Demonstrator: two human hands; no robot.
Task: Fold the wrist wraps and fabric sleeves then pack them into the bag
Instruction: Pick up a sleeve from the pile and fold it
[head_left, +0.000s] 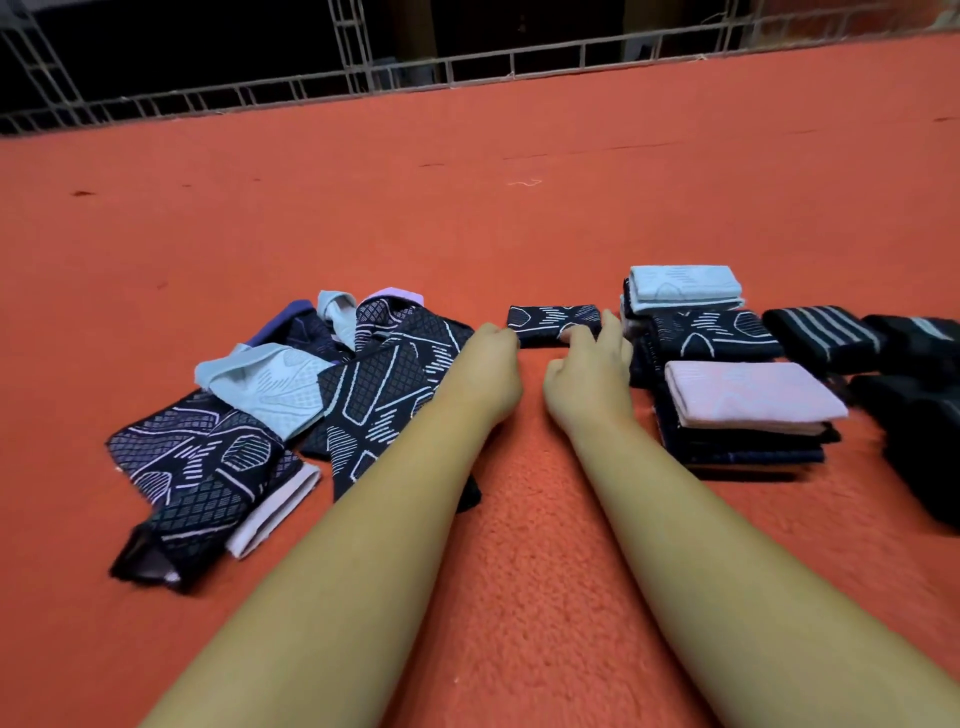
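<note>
A small folded dark sleeve (553, 319) with white line pattern lies on the orange carpet ahead of me. My left hand (488, 371) grips its left end with curled fingers. My right hand (592, 371) holds its right end, fingers curled over the near edge. To the left sprawls a loose pile of unfolded sleeves (280, 415), dark patterned, light blue and lilac. Right of my hands stand stacks of folded sleeves (727, 384), topped by a light blue one (683, 283) and a pink one (748, 397). No bag is in view.
Rolled black wrist wraps (821, 338) with grey stripes lie at the far right, with more black fabric (924, 431) beside them. The orange carpet (467, 208) stretches ahead to a metal railing (363, 78) at the far edge.
</note>
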